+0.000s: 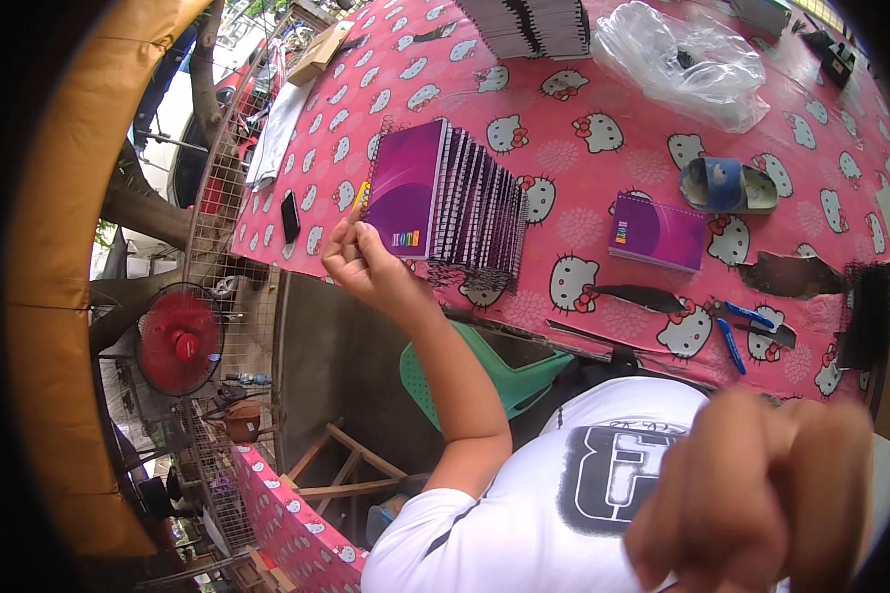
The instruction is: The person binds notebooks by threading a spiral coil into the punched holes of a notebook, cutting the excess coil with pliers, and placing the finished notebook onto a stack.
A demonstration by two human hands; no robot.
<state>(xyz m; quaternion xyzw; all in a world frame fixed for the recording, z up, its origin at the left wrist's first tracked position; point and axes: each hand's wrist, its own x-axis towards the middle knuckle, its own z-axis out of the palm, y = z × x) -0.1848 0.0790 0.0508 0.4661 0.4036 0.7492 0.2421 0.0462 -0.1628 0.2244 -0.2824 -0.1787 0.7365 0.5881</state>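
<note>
A long row of purple spiral notebooks (405, 188) stands on edge on the pink table, the nearest cover facing left. At that cover's lower left corner is my left hand (361, 259), its fingers curled together; whether they grip the corner or something small is hidden. A bit of yellow (362, 201) shows just beyond it, beside the spiral edge. My right hand (752, 489) is raised close at the lower right, well away from the notebooks. Its fingers look bent but are smeared, so their hold cannot be told. A smaller stack of purple notebooks (656, 234) lies flat to the right.
Blue-handled pliers (737, 336) lie near the table's front edge, below a blue slipper (727, 186). Farther back are a clear plastic bag (677, 64) and a white ring-bound stack (529, 28). A dark phone (290, 216) rests at left. A green plastic chair (485, 366) stands below the edge.
</note>
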